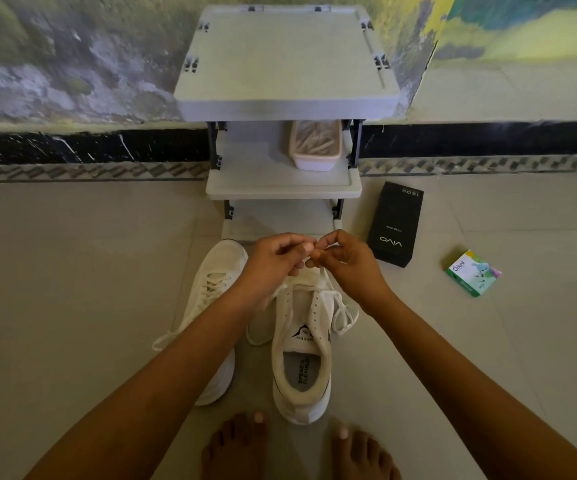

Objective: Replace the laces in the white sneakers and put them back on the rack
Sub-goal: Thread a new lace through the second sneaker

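Observation:
Two white sneakers stand on the floor in front of the rack (pixel 283 188). The left sneaker (pixel 216 299) is laced, with a loose lace end trailing to its left. The right sneaker (pixel 302 355) has its tongue exposed and most eyelets bare. A white lace (pixel 340 315) runs from its toe end and loops off its right side. My left hand (pixel 275 261) and my right hand (pixel 344 263) meet above the toe of the right sneaker, and each pinches the lace between fingertips. The toe of that sneaker is hidden under my hands.
A white tub of laces (pixel 314 145) sits on the rack's middle shelf. A black phone box (pixel 394 225) and a small green box (pixel 473 273) lie on the floor to the right. My bare feet (pixel 301 448) are just behind the sneakers. A wall stands behind the rack.

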A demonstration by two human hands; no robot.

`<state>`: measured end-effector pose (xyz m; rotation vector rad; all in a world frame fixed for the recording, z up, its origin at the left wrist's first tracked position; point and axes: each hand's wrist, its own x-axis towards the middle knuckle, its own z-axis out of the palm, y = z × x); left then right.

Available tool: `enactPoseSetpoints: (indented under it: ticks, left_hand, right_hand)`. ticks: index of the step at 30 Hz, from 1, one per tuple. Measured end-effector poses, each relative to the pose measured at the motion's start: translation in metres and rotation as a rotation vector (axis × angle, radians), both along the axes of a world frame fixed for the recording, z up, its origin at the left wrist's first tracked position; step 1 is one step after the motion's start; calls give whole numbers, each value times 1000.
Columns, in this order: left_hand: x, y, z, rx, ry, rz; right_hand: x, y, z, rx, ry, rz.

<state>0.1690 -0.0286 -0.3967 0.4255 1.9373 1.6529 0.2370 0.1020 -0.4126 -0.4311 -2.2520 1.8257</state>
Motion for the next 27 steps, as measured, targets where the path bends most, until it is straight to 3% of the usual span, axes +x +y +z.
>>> enactPoseSetpoints:
  ticks: [5, 8, 9, 12, 16, 18, 20, 22, 24, 27]
  left_hand:
    - [2, -5, 14, 34, 4, 59]
    - [-8, -13, 32, 206, -108, 201]
    - [-15, -17, 40, 286, -161, 248]
    - [-37, -32, 58, 457, -293, 401]
    - [-42, -40, 58, 278, -307, 413]
    - [-36, -37, 52, 148, -279, 351]
    - [-30, -33, 46, 37, -199, 313]
    - [-26, -30, 42, -29, -121, 291]
    - [-22, -30, 39, -54, -90, 252]
    - [-20, -29, 32, -35, -122, 222]
  right_hand:
    - [8, -1, 10, 127, -25, 20]
    - [12, 6, 2, 480, -272, 117]
    - [15, 10, -4, 515, -374, 117]
    - [26, 25, -15, 289, -608, -50]
    - [27, 21, 3, -182, -647, -161]
    - [25, 6, 25, -422, -555, -9]
    - [23, -11, 46, -620, -471, 304]
    - [22, -18, 59, -667, -427, 637]
    - [24, -17, 63, -486, -463, 775]
    - [26, -2, 42, 115, -572, 546]
